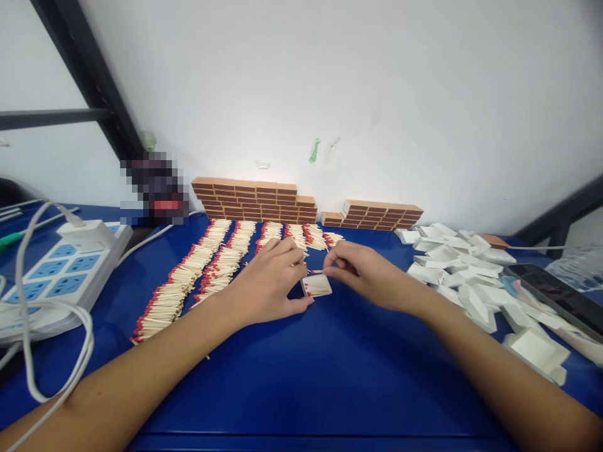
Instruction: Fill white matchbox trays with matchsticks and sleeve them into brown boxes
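A small white matchbox tray [324,279] lies on the blue tabletop with a few red-headed matches [317,289] inside. My left hand [271,279] grips the tray's left end, thumb at the near side and fingers at the far side. Just beyond the tray, my right hand [362,270] pinches a single match [316,271] between thumb and forefinger, its red head pointing left. Long rows of loose matches [186,270] spread behind and to the left of my left hand. Part of those rows is hidden by my left forearm.
Brown matchboxes are stacked in a long block [254,201] and a shorter block [381,215] against the wall. White empty trays [452,257] pile up on the right, beside a phone [556,295]. A power strip [61,276] with white cables occupies the left.
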A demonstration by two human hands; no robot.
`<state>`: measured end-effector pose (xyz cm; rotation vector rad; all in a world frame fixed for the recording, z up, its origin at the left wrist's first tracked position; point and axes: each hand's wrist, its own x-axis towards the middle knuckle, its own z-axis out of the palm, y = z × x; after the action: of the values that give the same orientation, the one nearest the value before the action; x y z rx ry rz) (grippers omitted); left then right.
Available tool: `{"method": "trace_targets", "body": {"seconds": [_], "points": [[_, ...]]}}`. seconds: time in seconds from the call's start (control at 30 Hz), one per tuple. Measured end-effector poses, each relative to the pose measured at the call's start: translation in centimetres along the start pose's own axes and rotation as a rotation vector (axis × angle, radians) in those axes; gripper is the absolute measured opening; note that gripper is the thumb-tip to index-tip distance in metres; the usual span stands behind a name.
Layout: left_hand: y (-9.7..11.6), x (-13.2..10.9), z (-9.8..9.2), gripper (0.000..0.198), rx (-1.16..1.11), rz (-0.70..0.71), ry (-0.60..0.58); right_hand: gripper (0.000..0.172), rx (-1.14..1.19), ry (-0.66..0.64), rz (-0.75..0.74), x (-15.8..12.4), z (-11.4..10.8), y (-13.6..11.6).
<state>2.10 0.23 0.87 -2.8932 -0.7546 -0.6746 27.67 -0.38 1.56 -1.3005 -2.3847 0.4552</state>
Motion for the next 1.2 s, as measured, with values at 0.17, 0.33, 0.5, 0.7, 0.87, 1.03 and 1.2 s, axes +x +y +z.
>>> {"method": "trace_targets", "body": {"seconds": [0.17, 0.33, 0.5, 0.7, 0.87, 1.03, 1.2], "points": [[0.0, 0.0, 0.1, 0.025, -0.003, 0.005, 0.013, 0.017, 0.033, -0.103, -0.064, -0.4, 0.7, -1.9], [0.0, 0.0, -0.1, 0.025, -0.004, 0.011, 0.009, 0.022, -0.042, 0.132, 0.070, 0.2, -1.4, 1.6], [0.1, 0.0, -0.2, 0.028, 0.003, 0.007, -0.005, 0.020, -0.180, 0.176, 0.155, 0.7, -2.1, 6.4], [0.2, 0.0, -0.4, 0.027, 0.011, 0.005, -0.003, 0.022, -0.147, 0.086, 0.141, 0.7, -1.3, 7.5], [0.1, 0.0, -0.3, 0.026, 0.022, 0.009, -0.002, 0.021, -0.166, 0.055, 0.136, 0.6, -1.7, 6.6], [0.1, 0.0, -0.1, 0.029, 0.032, -0.010, -0.019, 0.025, -0.090, 0.009, 0.092, 0.1, -2.1, 3.1], [0.2, 0.0, -0.1, 0.028, 0.029, -0.008, -0.018, 0.019, -0.042, -0.073, -0.007, -0.5, -0.8, -0.7]]}}
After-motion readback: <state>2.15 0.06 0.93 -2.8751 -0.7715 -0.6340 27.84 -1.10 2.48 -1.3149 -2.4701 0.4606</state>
